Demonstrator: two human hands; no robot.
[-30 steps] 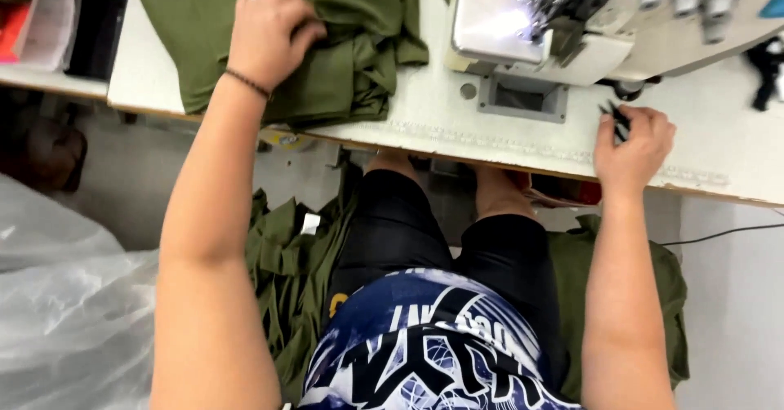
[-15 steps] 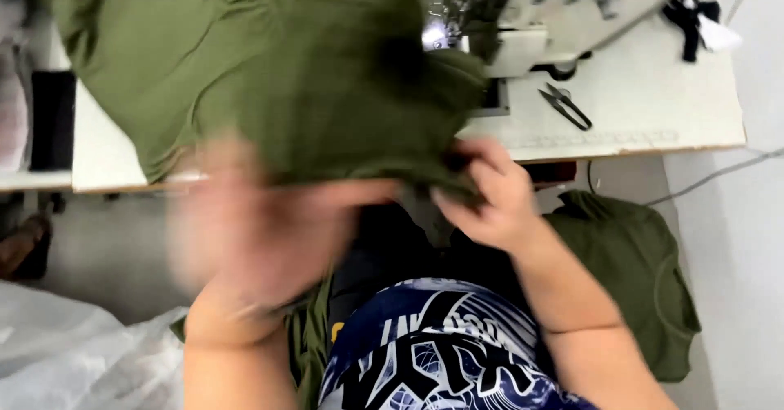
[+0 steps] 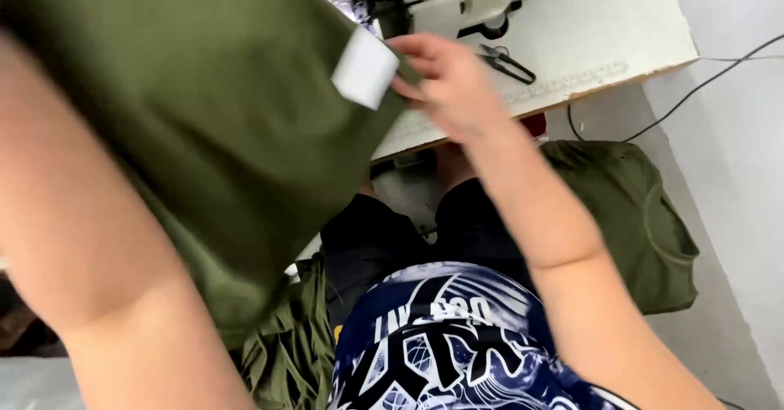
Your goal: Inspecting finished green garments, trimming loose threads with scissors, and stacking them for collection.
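From the head camera, a large olive-green cloth garment [image 3: 204, 124] is held up close to the lens, covering the left part of the white sewing table [image 3: 621, 34]. A white rectangular fabric label [image 3: 365, 69] sits at the garment's right edge. The right hand [image 3: 453, 87] is just right of that label, fingers curled and pinching the garment's edge at the label, above the table's front edge. The left forearm fills the near left side, under the garment; the left hand itself is hidden, so its grip cannot be told. Black-handled snips [image 3: 506, 60] lie on the table, just right of the right hand. Another olive-green garment [image 3: 629, 214] lies below the table's right end.
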